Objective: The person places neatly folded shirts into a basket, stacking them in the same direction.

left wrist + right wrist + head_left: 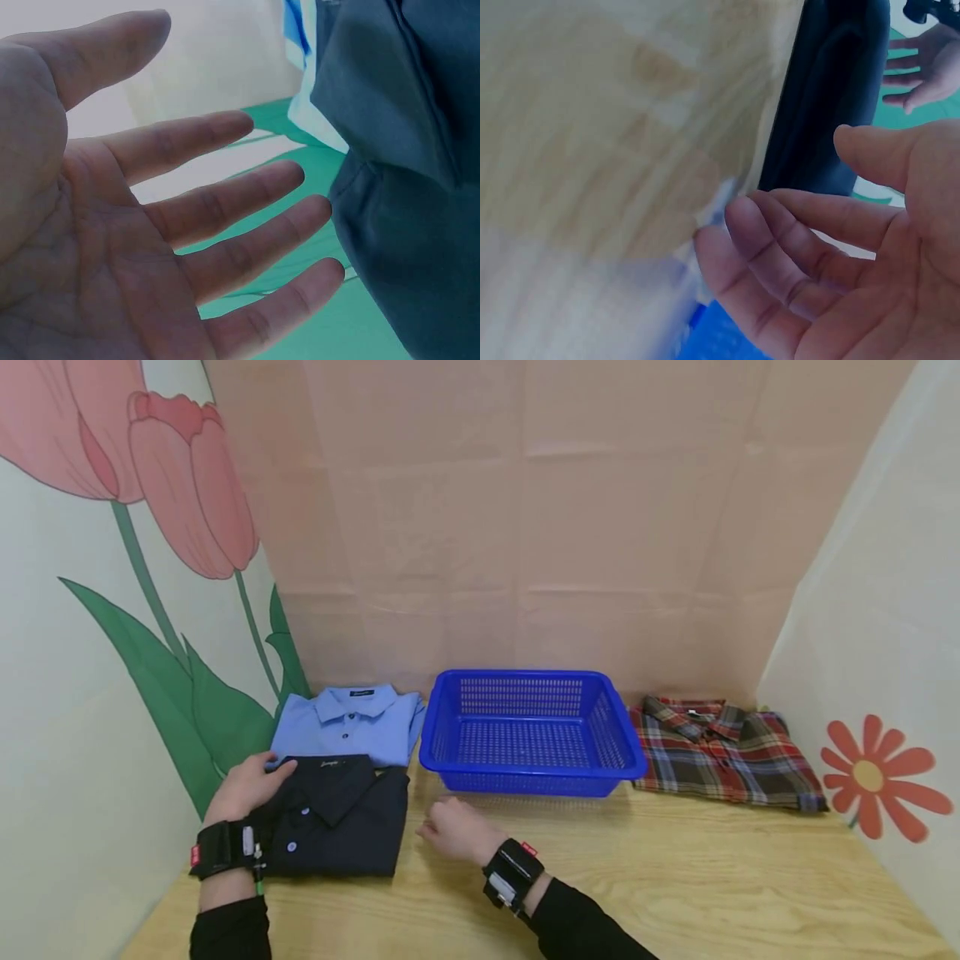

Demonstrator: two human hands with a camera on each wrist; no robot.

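A folded black shirt (341,835) with a collar and pale buttons lies at the left of the table. My left hand (243,787) is at its upper left side, thumb toward the collar; in the left wrist view the fingers are spread and straight, pointing to the dark cloth (390,150). Between the black shirt and the blue basket (532,774), my right hand (461,829) hovers low over the wood. Its fingers (765,255) bend loosely around nothing in the right wrist view. Directly behind the black shirt lies a folded light blue shirt (356,731).
The perforated basket stands at the back middle with nothing inside. Right of it lies a folded plaid shirt (727,760). A pinkish sheet (525,527) hangs behind the table (675,877), and side panels with painted flowers (868,777) flank it.
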